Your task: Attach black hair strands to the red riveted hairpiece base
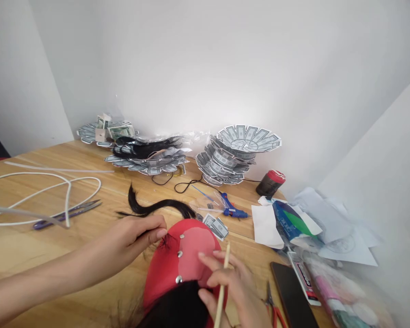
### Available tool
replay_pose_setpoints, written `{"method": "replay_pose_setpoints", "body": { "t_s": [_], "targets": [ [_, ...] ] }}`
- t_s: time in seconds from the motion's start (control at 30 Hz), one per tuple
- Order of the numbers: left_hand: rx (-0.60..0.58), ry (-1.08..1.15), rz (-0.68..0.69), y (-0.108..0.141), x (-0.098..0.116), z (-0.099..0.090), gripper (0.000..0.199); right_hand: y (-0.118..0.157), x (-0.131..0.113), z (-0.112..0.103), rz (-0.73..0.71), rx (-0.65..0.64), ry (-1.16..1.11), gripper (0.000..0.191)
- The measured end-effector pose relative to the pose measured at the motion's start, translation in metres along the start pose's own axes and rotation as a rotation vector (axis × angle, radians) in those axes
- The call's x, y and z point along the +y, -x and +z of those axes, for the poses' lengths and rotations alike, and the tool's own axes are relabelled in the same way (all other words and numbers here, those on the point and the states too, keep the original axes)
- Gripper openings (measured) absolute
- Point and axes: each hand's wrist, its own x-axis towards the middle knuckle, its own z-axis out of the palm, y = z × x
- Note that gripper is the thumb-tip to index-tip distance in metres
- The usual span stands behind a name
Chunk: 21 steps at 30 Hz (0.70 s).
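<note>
In the middle front stands a red rounded form point(164, 259) with a lighter pink patch point(194, 253) and several silver studs. Black hair point(177, 307) covers its near side. My left hand point(138, 237) is closed in a pinch at the form's left edge, on a few thin black hair strands point(166, 242). Between the fingers of my right hand point(232, 282) is a pale wooden stick point(222, 291), pointing up. Fingertips of that hand rest on or just over the pink patch; slight blur hides which. A black hair lock point(157, 207) lies on the table beyond.
Banknote-print paper tiers point(228, 157) and a stack with black hair point(146, 155) stand by the wall. A blue glue gun point(233, 207), scissors point(68, 214), white tubing point(37, 175), red-handled pliers point(273, 305), a dark phone-like slab point(292, 291) and papers surround the form.
</note>
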Motion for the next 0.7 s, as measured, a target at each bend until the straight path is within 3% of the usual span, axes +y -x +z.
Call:
{"method": "replay_pose_setpoints", "body": {
  "t_s": [0.1,0.2,0.33,0.5,0.7],
  "targets": [
    [-0.004,0.088,0.007,0.001,0.003,0.002,0.036,0.0,0.009,0.0,-0.033,-0.039,0.045,0.019],
    [-0.028,0.193,-0.018,0.001,0.008,0.004,0.041,-0.002,0.013,-0.018,-0.014,-0.028,0.091,0.013],
    [-0.048,0.337,-0.046,-0.002,0.016,0.006,0.043,-0.007,0.006,-0.032,0.168,0.087,0.091,0.009],
    [0.069,0.442,-0.014,-0.018,0.033,0.007,0.042,-0.023,-0.014,-0.007,0.307,0.06,-0.025,0.023],
    [0.191,0.525,0.039,-0.036,0.054,0.021,0.045,-0.054,-0.034,0.023,0.376,0.033,-0.352,0.045]
  ]
}}
